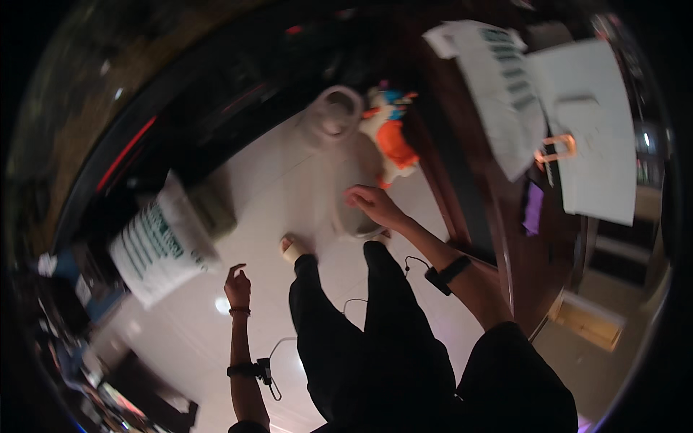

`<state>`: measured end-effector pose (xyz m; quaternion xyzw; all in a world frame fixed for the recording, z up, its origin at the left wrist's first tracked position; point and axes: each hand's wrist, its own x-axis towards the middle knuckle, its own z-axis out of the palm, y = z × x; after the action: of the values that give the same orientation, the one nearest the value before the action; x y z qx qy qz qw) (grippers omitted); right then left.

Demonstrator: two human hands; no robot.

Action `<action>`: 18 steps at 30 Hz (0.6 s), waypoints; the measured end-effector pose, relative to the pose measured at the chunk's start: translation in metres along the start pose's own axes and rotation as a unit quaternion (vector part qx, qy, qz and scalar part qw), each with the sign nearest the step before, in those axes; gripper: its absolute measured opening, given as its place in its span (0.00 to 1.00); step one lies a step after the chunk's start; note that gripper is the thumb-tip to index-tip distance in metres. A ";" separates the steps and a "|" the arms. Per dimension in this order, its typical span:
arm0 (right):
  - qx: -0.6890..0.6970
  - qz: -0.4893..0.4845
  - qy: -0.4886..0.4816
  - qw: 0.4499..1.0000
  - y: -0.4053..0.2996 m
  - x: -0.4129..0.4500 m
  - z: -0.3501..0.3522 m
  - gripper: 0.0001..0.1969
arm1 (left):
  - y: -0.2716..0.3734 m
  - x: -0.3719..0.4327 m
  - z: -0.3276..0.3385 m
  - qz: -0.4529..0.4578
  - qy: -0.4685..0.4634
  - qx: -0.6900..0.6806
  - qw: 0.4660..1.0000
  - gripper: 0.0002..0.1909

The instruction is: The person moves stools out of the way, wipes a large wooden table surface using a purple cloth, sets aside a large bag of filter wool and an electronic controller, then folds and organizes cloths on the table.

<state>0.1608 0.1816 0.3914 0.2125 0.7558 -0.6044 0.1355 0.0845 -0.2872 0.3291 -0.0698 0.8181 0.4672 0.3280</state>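
My left hand (pixel 237 288) hangs over the pale tiled floor (pixel 265 200), its fingers loosely bent and nothing in them. Near it on the left stands a white sack (pixel 162 243) with green print. My right hand (pixel 373 204) is loosely curled above a pale, blurred object (pixel 354 223) by my foot; it looks empty, and whether it touches anything I cannot tell. Beyond it a pale round container (pixel 335 116) with a pinkish rim stands on the floor. An orange, white and blue figure, perhaps a toy (pixel 397 143), lies to its right.
At the right, a white printed sack (pixel 501 97) and a white board (pixel 590 130) rest on dark reddish furniture (pixel 547 265). An orange-framed object (pixel 560 147) and a purple item (pixel 533 208) are beside them. Thin cables (pixel 279 379) run from bands on my forearms.
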 end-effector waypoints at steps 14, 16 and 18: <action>0.526 0.070 0.427 0.732 0.057 -0.202 -0.380 0.54 | 0.377 0.021 0.419 0.121 -0.315 -0.157 0.928 0.26; 0.564 0.063 0.383 0.728 0.068 -0.189 -0.401 0.65 | 0.426 0.013 0.470 0.096 -0.326 -0.140 0.930 0.29; 0.585 0.064 0.344 0.732 0.073 -0.175 -0.421 0.65 | 0.464 0.009 0.511 0.102 -0.273 -0.154 0.944 0.37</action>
<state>0.3713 0.5759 0.5075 0.4911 0.2328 -0.8025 -0.2461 0.1235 0.3856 0.4794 0.0948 0.6181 0.6197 0.4742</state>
